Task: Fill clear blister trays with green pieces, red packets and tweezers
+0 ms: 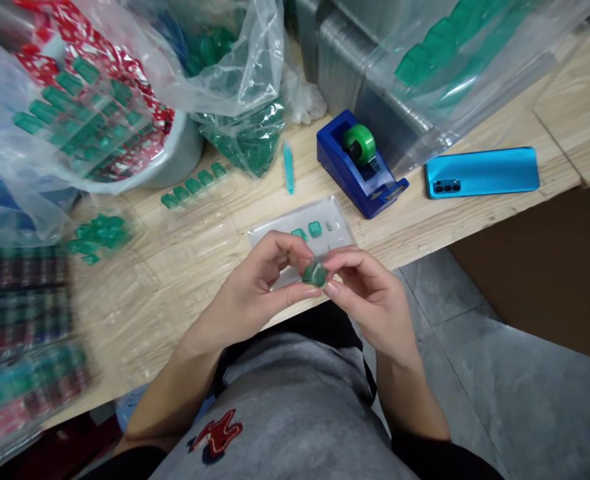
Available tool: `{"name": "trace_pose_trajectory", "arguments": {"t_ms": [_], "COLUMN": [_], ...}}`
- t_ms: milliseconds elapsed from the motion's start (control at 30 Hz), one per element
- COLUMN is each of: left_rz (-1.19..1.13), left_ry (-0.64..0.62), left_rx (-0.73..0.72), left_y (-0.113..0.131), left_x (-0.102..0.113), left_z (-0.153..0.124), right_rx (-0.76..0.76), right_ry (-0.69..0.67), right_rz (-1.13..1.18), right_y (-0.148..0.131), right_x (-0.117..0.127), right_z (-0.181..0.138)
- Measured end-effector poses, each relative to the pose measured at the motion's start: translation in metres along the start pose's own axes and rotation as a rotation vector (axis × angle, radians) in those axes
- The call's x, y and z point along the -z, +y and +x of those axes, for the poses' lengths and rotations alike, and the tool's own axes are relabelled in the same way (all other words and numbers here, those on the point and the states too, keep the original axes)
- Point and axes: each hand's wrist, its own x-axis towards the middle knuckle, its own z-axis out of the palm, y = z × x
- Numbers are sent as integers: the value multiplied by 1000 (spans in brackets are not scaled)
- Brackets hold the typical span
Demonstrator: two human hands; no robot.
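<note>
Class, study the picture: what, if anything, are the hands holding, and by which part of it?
A small green piece, pinched at its opposite edges between the fingertips of the left hand and the right hand.

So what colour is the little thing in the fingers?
The little piece is see-through green, clearest in the head view.

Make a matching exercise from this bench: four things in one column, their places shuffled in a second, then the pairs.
1 phone
2 tape dispenser
3 small green piece
4 clear tray

A pinched between left hand and right hand
B flat near the right end of the table
C at the table edge, partly under the hands
D just behind the clear tray, carrying a green roll

Pairs: 1-B, 2-D, 3-A, 4-C
</note>
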Motion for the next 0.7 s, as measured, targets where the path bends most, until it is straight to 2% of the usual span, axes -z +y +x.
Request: {"name": "trace_pose_trajectory", "arguments": {"t_ms": [233,367,500,600,700], "left_rz": [215,276,522,760,859], "left_ry": [-95,-60,5,-32,-62], "left_rx": [43,-10,-91,-144,-158], "left_y": [-5,-12,-19,-25,-31], "left_x": [2,-2,-4,-2,1], "left_z": [-2,0,18,39,57], "right_rx": [-112,-165,-104,-12,41], "right_ry": [54,115,253,411,506], "right_rz": [49,7,-98,-249,-357], "right_y": [3,8,12,11,9], "right_x": [6,8,12,18,29], "right_z": [0,-2,1,3,3]}}
